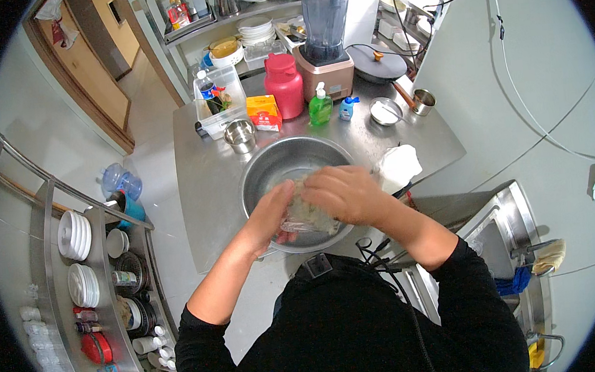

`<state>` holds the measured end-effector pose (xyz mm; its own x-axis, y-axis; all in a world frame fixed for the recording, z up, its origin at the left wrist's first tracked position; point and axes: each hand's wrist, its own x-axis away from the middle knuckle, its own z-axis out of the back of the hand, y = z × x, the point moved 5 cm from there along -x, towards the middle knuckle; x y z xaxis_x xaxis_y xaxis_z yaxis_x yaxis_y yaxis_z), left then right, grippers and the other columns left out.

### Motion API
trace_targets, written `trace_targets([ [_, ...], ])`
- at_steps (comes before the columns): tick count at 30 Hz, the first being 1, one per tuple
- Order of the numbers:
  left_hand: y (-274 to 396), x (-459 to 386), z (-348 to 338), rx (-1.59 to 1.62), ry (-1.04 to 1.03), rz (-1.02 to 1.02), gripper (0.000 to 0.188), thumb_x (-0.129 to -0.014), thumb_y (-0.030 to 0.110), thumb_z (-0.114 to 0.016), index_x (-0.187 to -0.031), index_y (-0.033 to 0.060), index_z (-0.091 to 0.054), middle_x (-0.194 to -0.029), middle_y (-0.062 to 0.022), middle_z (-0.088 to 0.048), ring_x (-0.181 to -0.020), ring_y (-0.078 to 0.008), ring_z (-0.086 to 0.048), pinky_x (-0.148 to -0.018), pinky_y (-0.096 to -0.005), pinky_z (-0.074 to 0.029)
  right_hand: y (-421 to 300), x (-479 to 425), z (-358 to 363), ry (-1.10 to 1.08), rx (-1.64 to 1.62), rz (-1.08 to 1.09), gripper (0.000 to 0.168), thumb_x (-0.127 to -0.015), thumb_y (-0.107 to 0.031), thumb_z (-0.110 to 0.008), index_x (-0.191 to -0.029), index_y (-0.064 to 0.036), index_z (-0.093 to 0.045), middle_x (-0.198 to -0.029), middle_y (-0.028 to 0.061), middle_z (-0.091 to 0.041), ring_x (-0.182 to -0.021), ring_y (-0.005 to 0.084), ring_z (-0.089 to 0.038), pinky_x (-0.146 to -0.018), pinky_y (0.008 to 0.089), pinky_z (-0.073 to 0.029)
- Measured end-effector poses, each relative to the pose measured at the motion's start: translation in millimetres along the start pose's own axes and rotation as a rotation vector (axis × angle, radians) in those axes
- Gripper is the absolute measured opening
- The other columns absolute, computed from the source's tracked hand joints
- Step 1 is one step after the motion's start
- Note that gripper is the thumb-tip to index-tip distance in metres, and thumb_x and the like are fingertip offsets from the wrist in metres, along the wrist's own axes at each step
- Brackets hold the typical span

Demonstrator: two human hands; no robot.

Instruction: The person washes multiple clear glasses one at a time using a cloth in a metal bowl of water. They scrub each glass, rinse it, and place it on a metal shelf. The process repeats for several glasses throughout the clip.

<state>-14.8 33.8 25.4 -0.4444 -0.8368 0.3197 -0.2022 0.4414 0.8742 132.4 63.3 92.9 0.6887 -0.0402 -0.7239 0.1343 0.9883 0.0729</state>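
Over a wide metal basin (294, 147), my left hand (271, 214) grips a pale, partly see-through bundle (307, 214), its thumb along the near left side. My right hand (342, 193) curls over the top and right of the same bundle, with its fingers blurred. Glossy, clear material shows at the bundle's lower edge; its exact kind cannot be made out. The basin stands near the front edge of a steel table (206, 193). My hands hide part of its inside.
Behind the basin stand a steel cup (239, 136), orange packet (264, 112), red jug (284, 84), blender (325, 37), green pump bottle (320, 105) and small blue bottle (346, 109). A white bowl (385, 112) and white cloth-like item (398, 167) lie right. Dish shelves (50, 205) flank the left.
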Motion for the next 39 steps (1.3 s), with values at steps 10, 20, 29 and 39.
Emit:
trace_targets([
  [10,12.4,17.2,-27.8,-0.617,0.53,-0.818,0.05,-0.082,0.034,-0.067,-0.116,0.0033,-0.047,-0.101,-0.0116,-0.054,-0.089,-0.022,-0.056,-0.075,-0.0355,-0.049,16.0,16.7,-7.8,0.135,-0.498,-0.779,0.028,-0.066,-0.01,-0.072,-0.088,-0.004,-0.057,-0.081,0.0063,-0.063,-0.072,0.0184,-0.063,-0.064,0.0296,-0.048],
  [20,37.2,31.7,-31.4,-1.42,0.165,-1.225,0.064,-0.065,0.036,-0.079,-0.114,0.0069,-0.049,-0.107,-0.0149,-0.054,-0.09,-0.032,-0.058,-0.069,-0.0345,-0.051,-7.7,59.6,-85.4,-0.075,-1.84,-1.486,0.024,-0.087,-0.015,-0.06,-0.11,-0.008,-0.06,-0.1,0.0065,-0.065,-0.083,0.0157,-0.064,-0.071,0.0283,-0.053],
  [29,23.6,22.6,10.9,-0.944,0.363,-1.014,0.072,-0.073,0.03,-0.076,-0.13,0.0041,-0.039,-0.126,-0.0153,-0.048,-0.116,-0.026,-0.049,-0.095,-0.0391,-0.04,-16.0,56.5,-71.2,0.13,-1.685,-1.747,0.033,-0.086,-0.004,-0.057,-0.118,-0.006,-0.052,-0.103,0.0071,-0.062,-0.087,0.0171,-0.063,-0.073,0.0294,-0.054],
  [39,-24.3,-10.6,11.2,0.388,0.392,-0.371,0.052,-0.083,0.014,-0.066,-0.127,0.0044,-0.04,-0.111,-0.0065,-0.057,-0.098,-0.0156,-0.058,-0.084,-0.0319,-0.048,7.4,49.3,-61.9,-0.083,-0.662,-1.047,0.043,-0.069,-0.001,-0.067,-0.109,-0.004,-0.051,-0.096,0.0055,-0.06,-0.091,0.0153,-0.056,-0.081,0.0284,-0.045],
])
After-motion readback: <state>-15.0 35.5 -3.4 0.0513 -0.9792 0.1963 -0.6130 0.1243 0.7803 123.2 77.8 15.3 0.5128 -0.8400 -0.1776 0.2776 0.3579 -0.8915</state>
